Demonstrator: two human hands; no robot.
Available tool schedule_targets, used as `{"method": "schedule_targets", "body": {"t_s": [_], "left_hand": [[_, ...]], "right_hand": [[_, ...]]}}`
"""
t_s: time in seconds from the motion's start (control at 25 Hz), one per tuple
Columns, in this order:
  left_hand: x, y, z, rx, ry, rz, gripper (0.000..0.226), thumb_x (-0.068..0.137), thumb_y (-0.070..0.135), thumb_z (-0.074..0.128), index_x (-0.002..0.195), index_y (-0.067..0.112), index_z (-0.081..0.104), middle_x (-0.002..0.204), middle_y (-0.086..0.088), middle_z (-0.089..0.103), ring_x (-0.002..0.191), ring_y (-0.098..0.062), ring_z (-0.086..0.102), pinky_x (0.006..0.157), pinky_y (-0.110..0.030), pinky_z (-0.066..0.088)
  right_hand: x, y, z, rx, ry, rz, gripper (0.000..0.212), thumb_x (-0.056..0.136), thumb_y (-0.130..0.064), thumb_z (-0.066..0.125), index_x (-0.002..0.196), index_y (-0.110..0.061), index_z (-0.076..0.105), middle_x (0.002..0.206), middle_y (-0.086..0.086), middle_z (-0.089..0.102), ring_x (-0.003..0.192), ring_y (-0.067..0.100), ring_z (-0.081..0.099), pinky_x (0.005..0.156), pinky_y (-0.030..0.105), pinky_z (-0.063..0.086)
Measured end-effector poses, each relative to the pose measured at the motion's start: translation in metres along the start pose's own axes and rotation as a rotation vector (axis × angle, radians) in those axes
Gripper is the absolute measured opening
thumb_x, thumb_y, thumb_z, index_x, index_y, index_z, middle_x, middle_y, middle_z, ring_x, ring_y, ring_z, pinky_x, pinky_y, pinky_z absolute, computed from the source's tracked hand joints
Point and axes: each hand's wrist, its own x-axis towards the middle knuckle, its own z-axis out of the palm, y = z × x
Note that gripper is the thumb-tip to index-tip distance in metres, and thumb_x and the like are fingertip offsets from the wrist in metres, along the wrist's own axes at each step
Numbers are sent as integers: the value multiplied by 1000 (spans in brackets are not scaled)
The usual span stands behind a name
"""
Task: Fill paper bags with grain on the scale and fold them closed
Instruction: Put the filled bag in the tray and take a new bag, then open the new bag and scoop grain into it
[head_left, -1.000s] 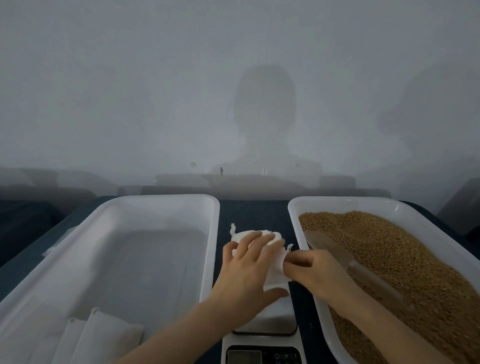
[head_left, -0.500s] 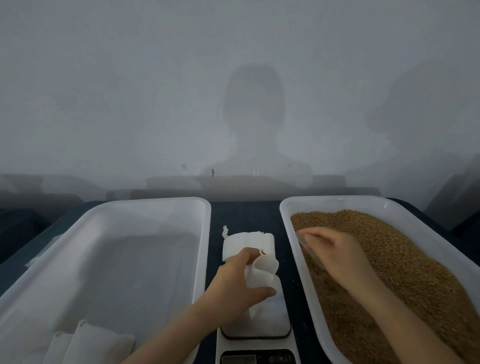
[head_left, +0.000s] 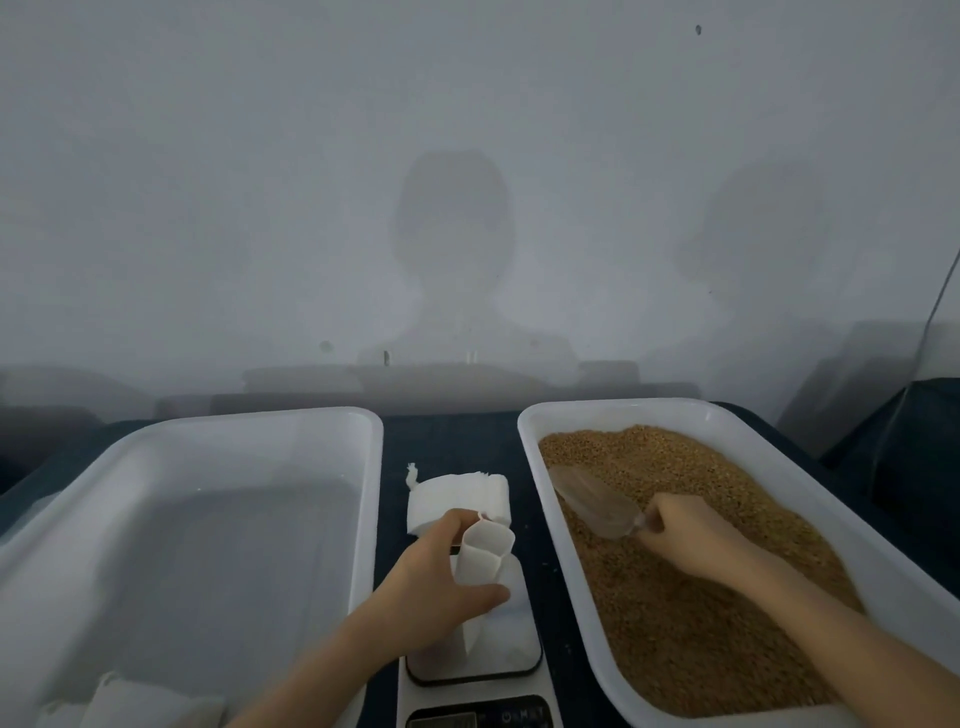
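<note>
A white paper bag (head_left: 484, 556) stands open-mouthed on the scale (head_left: 503, 639), and my left hand (head_left: 441, 577) grips it from the left side. Behind it lies a stack of flat white bags (head_left: 457, 499) on the dark table. To the right, a white tray (head_left: 893, 582) is filled with brown grain (head_left: 691, 597). My right hand (head_left: 680, 535) holds the handle of a clear plastic scoop (head_left: 592, 501), whose bowl lies on the grain pointing to the far left.
A large white tray (head_left: 208, 519) on the left holds folded white bags (head_left: 150, 701) at its near corner. The scale's display (head_left: 478, 717) sits at the bottom edge. A grey wall stands close behind the table.
My right hand left the bag, reached into the grain tray and took hold of the scoop. My left hand stood the bag upright on the scale with its mouth open.
</note>
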Motion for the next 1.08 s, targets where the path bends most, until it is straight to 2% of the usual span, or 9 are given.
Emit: {"method": "schedule_targets", "body": {"t_s": [0.12,0.24,0.36,0.44,0.6,0.76,0.84,0.96,1.08], "left_hand": [[0,-1,-1,-24,2,-6,58,76,36,77,115,46,35,115,21,48,100,-1,52,74,-12,43],[1,-3,0,-18,-5,-11,59,76,36,76,117,45,34,116,21,48,100,-1,52,75,-13,43],[2,-4,1,-23,-4,-8,58,76,37,77,116,46,36,116,22,48,101,-1,52,71,-10,42],[2,-5,1,-27,-6,-7,58,75,37,77,115,46,36,115,23,48,100,0,51,70,-9,42],[4,-6,2,-29,-11,-16,58,75,37,77,115,47,35,114,23,47,99,1,51,72,-10,42],[5,-6,0,-30,-14,-28,58,75,38,77,115,47,36,114,24,47,99,0,51,71,-10,41],[5,-6,0,-33,-21,-32,59,75,39,77,117,46,37,114,23,48,100,0,51,71,-11,42],[5,-7,-1,-36,-21,-39,60,75,38,77,121,43,37,117,22,49,101,-2,52,77,-15,43],[6,-8,0,-31,-23,-37,60,75,39,76,120,44,36,116,24,48,100,0,51,77,-15,42]], "right_hand": [[-8,10,-18,-47,104,3,11,90,-35,57,92,-26,51,76,-9,62,60,2,61,49,16,51],[-20,31,-54,-191,175,57,9,92,-37,53,87,-29,48,70,-9,60,52,1,58,39,11,41],[-28,52,-85,-483,233,195,20,93,-43,45,81,-28,42,72,-10,55,58,2,54,45,18,41],[-26,61,-95,-583,243,271,17,93,-37,43,80,-26,42,73,-8,52,62,5,53,50,22,39],[-8,66,-99,-714,230,355,11,93,-31,45,98,-29,55,71,-9,44,70,10,52,55,23,36],[14,67,-82,-644,220,267,6,91,-28,46,86,-28,49,72,-9,47,72,10,54,56,23,38],[22,69,-70,-555,256,210,12,93,-33,48,83,-26,47,73,-9,49,67,8,53,53,23,40],[28,69,-56,-356,271,180,16,93,-36,48,82,-26,52,75,-7,55,66,9,55,55,27,48],[26,68,-50,-295,309,175,15,92,-39,50,85,-29,59,71,-11,54,61,6,52,48,23,42]]}}
